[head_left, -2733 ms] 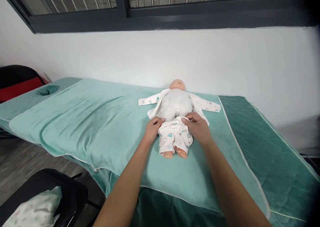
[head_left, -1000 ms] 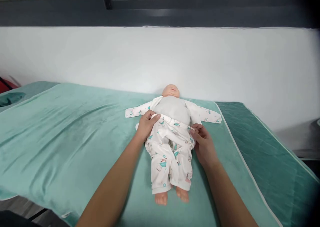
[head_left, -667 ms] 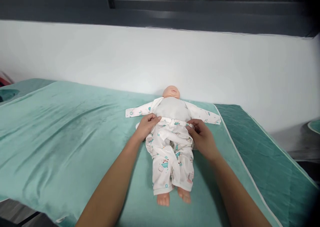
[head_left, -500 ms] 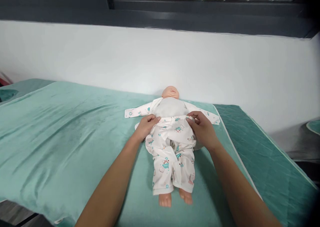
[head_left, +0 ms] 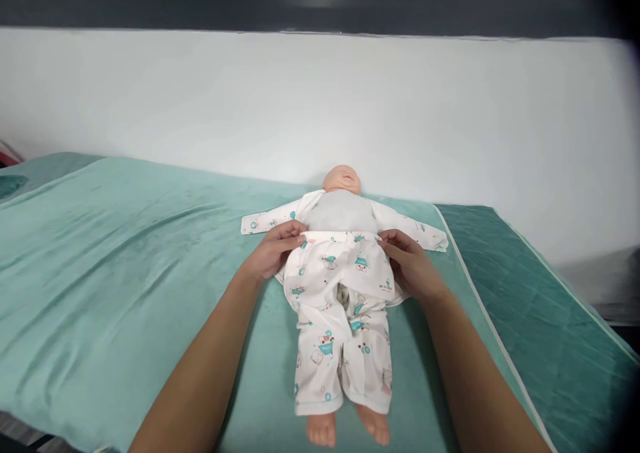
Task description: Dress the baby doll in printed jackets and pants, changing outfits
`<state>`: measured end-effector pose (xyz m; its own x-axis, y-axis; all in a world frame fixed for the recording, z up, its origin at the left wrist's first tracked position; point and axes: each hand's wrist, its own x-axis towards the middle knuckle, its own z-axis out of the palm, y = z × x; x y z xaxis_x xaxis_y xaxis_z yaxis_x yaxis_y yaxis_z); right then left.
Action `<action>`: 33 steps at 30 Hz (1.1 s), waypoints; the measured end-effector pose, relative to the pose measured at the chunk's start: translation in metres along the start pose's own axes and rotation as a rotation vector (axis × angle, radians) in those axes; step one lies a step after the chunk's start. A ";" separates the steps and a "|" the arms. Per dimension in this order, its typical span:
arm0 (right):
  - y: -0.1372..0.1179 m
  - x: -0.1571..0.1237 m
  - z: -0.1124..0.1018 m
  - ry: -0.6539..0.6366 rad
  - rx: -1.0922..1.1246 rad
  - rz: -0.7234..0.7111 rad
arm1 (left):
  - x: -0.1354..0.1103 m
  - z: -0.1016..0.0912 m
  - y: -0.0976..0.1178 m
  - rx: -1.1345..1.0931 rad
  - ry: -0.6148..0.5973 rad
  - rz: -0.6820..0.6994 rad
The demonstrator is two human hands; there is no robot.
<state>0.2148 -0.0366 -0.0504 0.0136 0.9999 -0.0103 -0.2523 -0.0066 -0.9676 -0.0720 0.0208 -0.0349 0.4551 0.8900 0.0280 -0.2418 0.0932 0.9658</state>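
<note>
A baby doll (head_left: pixel 342 179) lies on its back, head toward the wall and bare feet toward me. White patterned pants (head_left: pixel 340 266) cover its legs up to the waist, with an opening at the crotch. My left hand (head_left: pixel 275 248) pinches the waistband at its left end. At the right end my right hand (head_left: pixel 409 260) grips the same waistband between thumb and fingers. Above it shows the pale grey torso (head_left: pixel 341 212). A white patterned top (head_left: pixel 417 232) lies spread under the doll, its sleeves stretched out to both sides.
A light green sheet (head_left: pixel 125 273) with wrinkles on the left covers the bed surface. Darker green quilted cloth (head_left: pixel 540 293) borders it on the right. Behind the doll rises a white wall (head_left: pixel 320 100) below a dark frame (head_left: pixel 320 3).
The waistband is now stretched wider and smoother, my hands having moved apart. The view has tilted down and come slightly closer, so the doll appears a little larger.
</note>
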 end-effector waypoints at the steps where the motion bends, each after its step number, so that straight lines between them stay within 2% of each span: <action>1: -0.002 -0.001 0.000 -0.024 0.001 0.000 | 0.002 0.002 -0.002 -0.023 0.045 0.039; 4: -0.003 -0.002 -0.002 -0.078 -0.021 -0.004 | 0.007 0.012 -0.007 -0.019 0.202 0.158; 7: 0.003 0.001 -0.005 -0.060 -0.098 -0.010 | 0.011 0.022 -0.010 0.075 0.307 0.226; 9: 0.010 0.004 -0.005 0.043 -0.210 -0.052 | 0.011 0.024 -0.011 0.122 0.343 0.242; 13: 0.020 0.011 -0.003 0.378 -0.508 -0.161 | 0.013 0.020 -0.015 0.158 0.392 0.239; 16: 0.021 0.013 0.000 0.465 -0.647 -0.160 | 0.015 0.016 -0.018 0.220 0.417 0.211; 20: 0.017 0.012 0.004 0.393 -0.705 -0.090 | 0.014 0.011 -0.016 0.275 0.297 0.074; 26: 0.010 0.006 0.004 0.292 -0.611 0.009 | 0.003 0.000 -0.005 0.217 0.030 -0.049; 31: 0.014 0.008 0.001 0.225 -0.510 0.007 | -0.001 -0.006 0.003 0.158 -0.043 -0.142; 33: 0.017 0.008 0.000 0.211 -0.504 -0.048 | -0.003 -0.006 0.006 0.184 -0.075 -0.168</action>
<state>0.2111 -0.0282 -0.0666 0.2206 0.9747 0.0362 0.2473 -0.0200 -0.9687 -0.0800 0.0220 -0.0313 0.5397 0.8326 -0.1243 -0.0003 0.1479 0.9890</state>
